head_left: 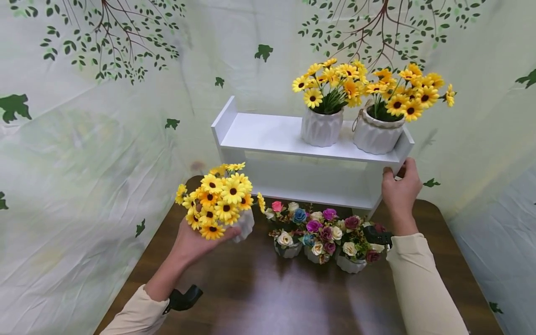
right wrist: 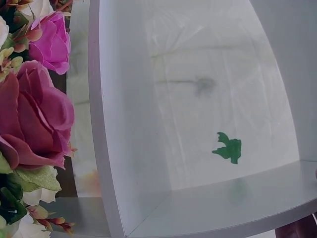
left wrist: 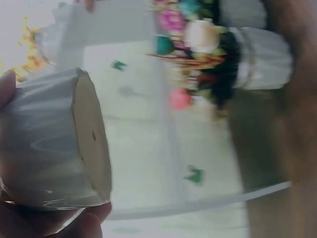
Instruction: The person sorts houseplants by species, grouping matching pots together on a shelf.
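My left hand grips a white ribbed pot of yellow sunflowers, held up in the air left of the shelf; its flat base shows in the left wrist view. With thumb and fingers, my right hand holds the right side panel of the white two-tier shelf. Two more sunflower pots, one plain and one with twine round its rim, stand on the top tier toward the right. The lower tier holds nothing.
In front of the shelf, several white pots of mixed roses stand in a row on the brown wooden table. A leaf-printed cloth hangs behind and beside the table.
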